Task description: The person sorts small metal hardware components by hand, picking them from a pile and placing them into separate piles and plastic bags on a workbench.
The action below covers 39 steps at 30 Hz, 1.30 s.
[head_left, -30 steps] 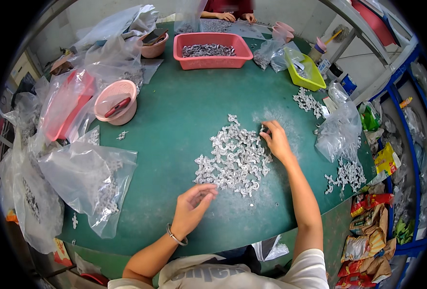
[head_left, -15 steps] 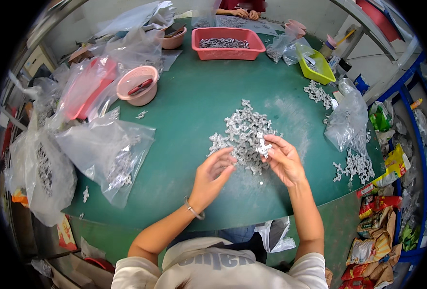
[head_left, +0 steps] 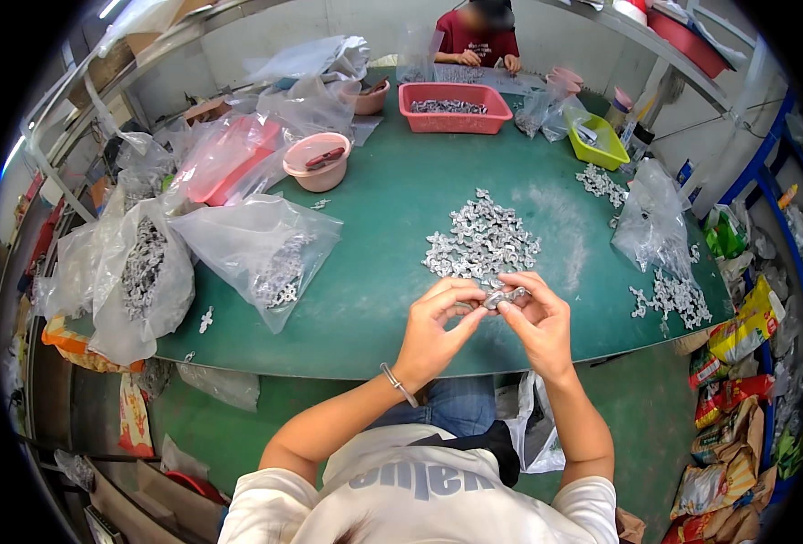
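Pinching a small silvery metal piece (head_left: 495, 297) between them, the left hand (head_left: 436, 325) and right hand (head_left: 535, 319) meet just below the centre of the frame, fingertips closed on it from both sides above the near edge of the green table (head_left: 374, 299). Directly above the hands lies a loose heap of like pieces (head_left: 481, 243), touching nothing else.

Judging by that heap, much remains to be handled; two smaller scatters (head_left: 671, 297) sit at the right edge. Whether the held piece is finished I cannot tell.

Clear plastic bags (head_left: 256, 249) with more metal parts lie at centre left, and another bag (head_left: 648, 222) stands at right. A pink bowl (head_left: 318, 161) sits upper left of centre, a pink tray (head_left: 456, 107) of parts at top centre, and a yellow-green tray (head_left: 599, 143) at upper right. Colourful snack packets (head_left: 737, 363) in yellow, red and green pile along the right rim. Another person (head_left: 478, 41) works at the far top.
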Each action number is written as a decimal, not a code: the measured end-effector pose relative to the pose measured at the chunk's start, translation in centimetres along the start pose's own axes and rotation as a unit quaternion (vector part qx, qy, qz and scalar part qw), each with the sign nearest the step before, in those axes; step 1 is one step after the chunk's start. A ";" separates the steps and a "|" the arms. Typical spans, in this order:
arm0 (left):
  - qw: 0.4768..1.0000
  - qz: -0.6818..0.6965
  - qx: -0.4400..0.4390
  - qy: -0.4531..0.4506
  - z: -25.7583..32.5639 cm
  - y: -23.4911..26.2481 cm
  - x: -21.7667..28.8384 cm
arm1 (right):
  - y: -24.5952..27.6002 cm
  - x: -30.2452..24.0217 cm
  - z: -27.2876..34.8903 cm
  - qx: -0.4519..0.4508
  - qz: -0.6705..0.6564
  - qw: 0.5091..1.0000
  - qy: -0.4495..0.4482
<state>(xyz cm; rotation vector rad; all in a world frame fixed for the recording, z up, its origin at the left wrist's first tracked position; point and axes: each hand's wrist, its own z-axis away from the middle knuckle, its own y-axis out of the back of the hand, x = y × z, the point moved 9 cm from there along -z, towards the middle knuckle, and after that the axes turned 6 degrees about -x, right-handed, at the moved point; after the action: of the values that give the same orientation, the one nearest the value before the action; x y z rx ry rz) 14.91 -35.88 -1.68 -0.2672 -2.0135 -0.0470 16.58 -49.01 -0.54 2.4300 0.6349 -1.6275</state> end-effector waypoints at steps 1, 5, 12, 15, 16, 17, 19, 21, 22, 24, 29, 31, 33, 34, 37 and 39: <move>1.000 0.004 0.010 -0.005 0.4 0.2 0.3 | -0.3 -0.6 0.4 0.008 0.010 1.000 0.004; 1.000 -0.002 0.019 -0.022 1.4 0.5 2.2 | -1.2 -2.9 1.7 0.051 0.107 0.991 0.056; 0.967 0.236 0.000 0.096 3.1 -0.3 2.3 | -5.2 -9.3 4.7 0.075 0.398 0.863 0.303; 0.971 0.236 -0.008 0.039 3.1 0.1 4.0 | -5.7 -10.0 5.0 0.056 0.400 0.861 0.309; 0.977 0.214 -0.010 0.013 3.1 0.5 4.3 | -5.7 -10.1 4.9 0.069 0.382 0.877 0.284; 0.981 0.192 -0.011 -0.013 3.1 0.8 4.7 | -5.6 -10.1 4.9 0.081 0.364 0.891 0.260; 0.983 0.180 -0.011 -0.019 3.1 0.8 5.0 | -5.5 -9.6 4.6 0.059 0.351 0.907 0.223; 0.984 0.174 -0.015 -0.024 3.0 0.6 5.0 | -4.9 -8.8 4.5 0.043 0.366 0.909 0.193; 0.982 0.187 -0.011 -0.018 3.1 0.8 4.9 | -4.8 -8.6 4.5 0.050 0.361 0.914 0.178; 0.977 0.212 -0.001 -0.006 3.2 1.1 4.6 | -5.0 -8.5 4.2 0.043 0.357 0.918 0.165; 0.971 0.238 -0.003 0.026 2.4 1.0 3.9 | -4.1 -7.4 3.2 0.042 0.342 0.931 0.118; 0.965 0.257 0.001 0.051 1.9 1.1 3.5 | -3.5 -6.3 2.5 0.041 0.309 0.946 0.086; 0.962 0.265 0.014 0.057 1.2 1.5 2.9 | -2.9 -5.4 1.7 0.050 0.276 0.958 0.064; 0.961 0.268 0.022 0.058 0.7 1.8 2.5 | -2.7 -4.8 1.2 0.052 0.258 0.963 0.053; 0.959 0.275 0.022 0.057 -0.4 2.4 1.7 | -2.1 -3.4 -0.3 0.057 0.232 0.970 0.038; 0.964 0.257 0.015 0.065 -1.5 2.9 0.9 | -1.7 -3.0 -1.6 0.053 0.267 0.961 0.050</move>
<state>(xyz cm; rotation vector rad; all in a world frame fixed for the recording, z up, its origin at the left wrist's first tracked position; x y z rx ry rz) 16.46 -33.09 -0.42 -0.7399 -1.7589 0.2874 16.23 -47.66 2.97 2.4692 -0.1069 -1.3469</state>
